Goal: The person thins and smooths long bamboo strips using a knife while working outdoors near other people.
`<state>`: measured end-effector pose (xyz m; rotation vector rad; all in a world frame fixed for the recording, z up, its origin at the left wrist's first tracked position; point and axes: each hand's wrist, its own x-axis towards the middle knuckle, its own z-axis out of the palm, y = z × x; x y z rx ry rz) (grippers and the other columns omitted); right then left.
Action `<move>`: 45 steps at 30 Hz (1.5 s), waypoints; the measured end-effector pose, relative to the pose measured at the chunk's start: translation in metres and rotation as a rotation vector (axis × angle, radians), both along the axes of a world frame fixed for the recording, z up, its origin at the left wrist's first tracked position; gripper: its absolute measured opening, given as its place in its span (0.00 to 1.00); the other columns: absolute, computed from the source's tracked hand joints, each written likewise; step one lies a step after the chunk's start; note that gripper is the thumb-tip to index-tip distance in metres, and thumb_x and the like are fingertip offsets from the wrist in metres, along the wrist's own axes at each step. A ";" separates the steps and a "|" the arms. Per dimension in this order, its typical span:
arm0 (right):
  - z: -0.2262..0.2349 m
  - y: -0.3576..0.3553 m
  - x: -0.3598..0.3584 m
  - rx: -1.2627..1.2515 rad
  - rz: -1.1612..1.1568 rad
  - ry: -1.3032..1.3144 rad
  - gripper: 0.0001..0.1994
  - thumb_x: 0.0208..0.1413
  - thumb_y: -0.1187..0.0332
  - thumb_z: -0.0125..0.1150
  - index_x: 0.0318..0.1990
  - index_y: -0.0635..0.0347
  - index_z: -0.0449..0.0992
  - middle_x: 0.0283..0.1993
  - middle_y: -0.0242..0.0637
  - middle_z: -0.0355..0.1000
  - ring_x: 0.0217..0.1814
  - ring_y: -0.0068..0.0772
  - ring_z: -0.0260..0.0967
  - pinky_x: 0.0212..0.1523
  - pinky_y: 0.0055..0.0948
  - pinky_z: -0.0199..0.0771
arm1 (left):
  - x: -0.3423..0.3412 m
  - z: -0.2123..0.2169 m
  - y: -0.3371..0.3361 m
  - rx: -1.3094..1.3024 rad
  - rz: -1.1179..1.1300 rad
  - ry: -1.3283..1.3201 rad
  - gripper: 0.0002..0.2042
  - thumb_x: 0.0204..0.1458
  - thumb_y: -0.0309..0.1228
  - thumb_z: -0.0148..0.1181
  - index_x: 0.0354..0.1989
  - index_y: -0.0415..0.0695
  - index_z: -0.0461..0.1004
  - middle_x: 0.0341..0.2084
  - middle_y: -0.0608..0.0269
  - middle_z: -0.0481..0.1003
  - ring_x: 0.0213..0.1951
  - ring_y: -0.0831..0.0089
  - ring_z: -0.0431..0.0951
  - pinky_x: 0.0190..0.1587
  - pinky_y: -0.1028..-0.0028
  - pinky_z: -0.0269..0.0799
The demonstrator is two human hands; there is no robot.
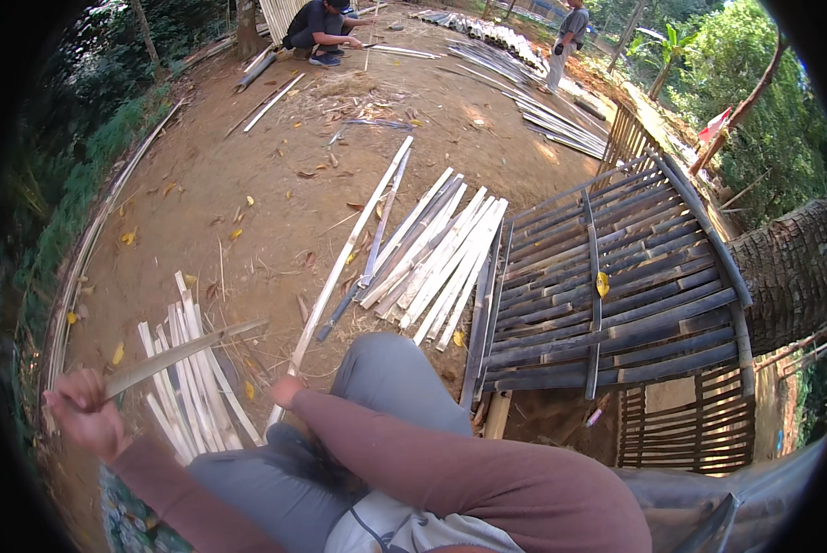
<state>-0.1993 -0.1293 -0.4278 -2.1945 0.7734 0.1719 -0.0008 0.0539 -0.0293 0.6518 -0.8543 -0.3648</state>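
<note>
A long, straight, pale bamboo strip was gripped near its lower end by the right hand, closed around it beside a grey-trousered knee, and was slanted away over brown earth. A flat, tan, tapering blade-like piece was clasped at its near end by the curled fingers of the left hand, its tip held apart from the strip; its material could not be told. Pale split slats were bunched below it. A second pile of pale and dark slats was laid beside a dark slatted bamboo panel, on which a yellow leaf was seen.
</note>
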 end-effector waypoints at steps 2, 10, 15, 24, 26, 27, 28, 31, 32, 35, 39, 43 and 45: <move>0.062 0.033 0.024 0.262 -0.076 -0.112 0.21 0.57 0.52 0.64 0.45 0.63 0.84 0.44 0.54 0.81 0.47 0.56 0.80 0.49 0.48 0.78 | -0.004 0.001 0.013 0.041 0.083 -0.026 0.25 0.74 0.48 0.42 0.22 0.49 0.56 0.17 0.71 0.50 0.21 0.78 0.48 0.27 0.72 0.43; 0.084 0.051 0.038 0.096 0.171 -0.348 0.17 0.56 0.57 0.64 0.36 0.66 0.83 0.28 0.48 0.78 0.29 0.46 0.78 0.34 0.47 0.79 | -0.023 0.005 -0.015 0.044 -0.027 -0.107 0.25 0.73 0.50 0.41 0.22 0.49 0.56 0.17 0.70 0.50 0.21 0.77 0.48 0.27 0.71 0.44; 0.086 0.069 0.026 0.723 0.042 0.192 0.17 0.58 0.58 0.63 0.38 0.67 0.83 0.25 0.43 0.77 0.27 0.40 0.78 0.32 0.44 0.80 | -0.017 0.004 0.013 0.061 0.112 -0.041 0.25 0.74 0.48 0.41 0.23 0.49 0.56 0.17 0.70 0.50 0.21 0.77 0.48 0.27 0.71 0.44; 0.034 0.010 0.018 0.918 -1.011 -0.392 0.18 0.67 0.55 0.58 0.29 0.60 0.75 0.22 0.40 0.72 0.19 0.36 0.70 0.21 0.41 0.68 | -0.007 0.002 0.001 -0.013 0.221 0.105 0.24 0.74 0.47 0.41 0.23 0.49 0.58 0.17 0.71 0.50 0.20 0.78 0.48 0.27 0.72 0.43; 0.110 0.032 0.040 1.005 -0.959 -0.576 0.18 0.68 0.53 0.60 0.34 0.58 0.74 0.25 0.38 0.74 0.19 0.32 0.68 0.19 0.39 0.65 | 0.003 0.001 0.024 0.024 0.284 0.089 0.24 0.74 0.47 0.41 0.23 0.49 0.58 0.17 0.71 0.50 0.20 0.78 0.48 0.27 0.72 0.43; 0.149 0.037 0.041 0.969 -0.833 -0.580 0.17 0.67 0.53 0.61 0.40 0.60 0.76 0.27 0.40 0.75 0.23 0.36 0.72 0.25 0.40 0.69 | 0.007 0.001 0.034 0.025 0.283 0.076 0.24 0.74 0.47 0.41 0.23 0.49 0.58 0.17 0.71 0.50 0.20 0.78 0.48 0.27 0.72 0.43; 0.176 0.037 0.039 0.925 -0.720 -0.592 0.18 0.66 0.53 0.61 0.46 0.63 0.77 0.29 0.42 0.76 0.27 0.40 0.75 0.30 0.41 0.74 | 0.008 0.001 0.036 0.023 0.267 0.065 0.24 0.74 0.47 0.41 0.23 0.49 0.58 0.17 0.71 0.51 0.20 0.78 0.48 0.27 0.72 0.43; 0.197 0.029 0.041 0.450 -0.443 -0.900 0.22 0.65 0.52 0.62 0.50 0.66 0.77 0.36 0.45 0.81 0.38 0.42 0.79 0.41 0.41 0.77 | -0.009 0.008 0.015 0.012 0.267 0.110 0.24 0.74 0.46 0.43 0.23 0.49 0.57 0.16 0.72 0.50 0.19 0.79 0.46 0.26 0.72 0.42; 0.198 0.029 0.039 0.445 -0.383 -0.858 0.22 0.64 0.52 0.63 0.49 0.65 0.77 0.36 0.46 0.81 0.39 0.43 0.79 0.43 0.41 0.76 | -0.016 0.010 0.010 0.009 0.289 0.136 0.24 0.74 0.46 0.43 0.22 0.50 0.57 0.16 0.72 0.50 0.19 0.79 0.46 0.25 0.72 0.42; 0.195 0.034 0.037 0.408 -0.237 -0.696 0.21 0.61 0.52 0.65 0.46 0.64 0.79 0.38 0.48 0.82 0.43 0.47 0.79 0.47 0.43 0.76 | -0.022 0.010 0.005 0.003 0.268 0.112 0.25 0.74 0.47 0.43 0.22 0.50 0.56 0.15 0.72 0.49 0.19 0.79 0.46 0.25 0.72 0.42; 0.176 0.037 0.035 0.284 -0.180 -0.564 0.15 0.57 0.56 0.65 0.39 0.61 0.81 0.37 0.50 0.80 0.41 0.55 0.78 0.45 0.46 0.76 | -0.001 -0.001 0.018 -0.002 0.148 0.003 0.26 0.74 0.49 0.41 0.21 0.49 0.55 0.16 0.71 0.49 0.20 0.78 0.47 0.27 0.72 0.43; 0.178 0.038 0.036 0.134 -0.151 -0.590 0.13 0.58 0.60 0.64 0.40 0.61 0.80 0.36 0.52 0.79 0.39 0.57 0.77 0.43 0.48 0.76 | 0.001 0.000 0.021 0.009 0.194 0.062 0.27 0.74 0.49 0.42 0.20 0.49 0.55 0.16 0.71 0.49 0.20 0.77 0.46 0.27 0.71 0.43; 0.187 0.040 0.037 0.120 -0.136 -0.594 0.13 0.57 0.61 0.63 0.41 0.61 0.80 0.36 0.53 0.78 0.41 0.59 0.77 0.44 0.49 0.76 | 0.008 0.001 0.025 0.006 0.164 0.044 0.27 0.74 0.49 0.42 0.20 0.49 0.55 0.16 0.71 0.49 0.20 0.77 0.46 0.27 0.71 0.43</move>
